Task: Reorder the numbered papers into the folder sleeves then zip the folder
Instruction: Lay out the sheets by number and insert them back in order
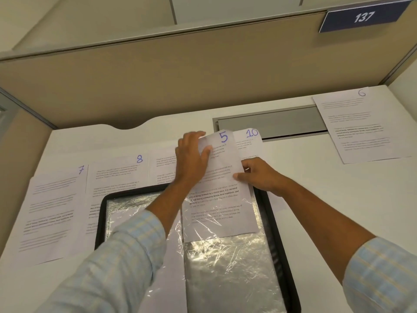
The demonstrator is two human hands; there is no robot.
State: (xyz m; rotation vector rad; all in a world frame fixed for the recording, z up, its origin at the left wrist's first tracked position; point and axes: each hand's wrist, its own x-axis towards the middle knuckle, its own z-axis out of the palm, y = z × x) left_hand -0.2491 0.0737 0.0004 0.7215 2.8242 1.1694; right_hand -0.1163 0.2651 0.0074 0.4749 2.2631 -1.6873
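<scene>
1. Plastic sleeve [225, 256] of the folder [101, 213] holds lower part of sheet 5 [216, 199]; long axis 12–6 o'clock.
2. Left hand [191, 159] grips its top-left corner; right hand [259, 175] pinches right edge.
3. Sleeve lies toward 6 o'clock from both hands, equally near; push likely runs that way.

White desk [316, 199] is backed by a beige fabric cubicle partition [158, 82], capped w/ grey metal trim [158, 38]. A blue plate no. 137 [363, 17] is fixed at the partition's top right. A grey cable slot [270, 123] is set into the desk's rear; a curved notch [128, 127] is cut left of it. Pale wall panels [90, 19] are seen above, evenly lit.
</scene>
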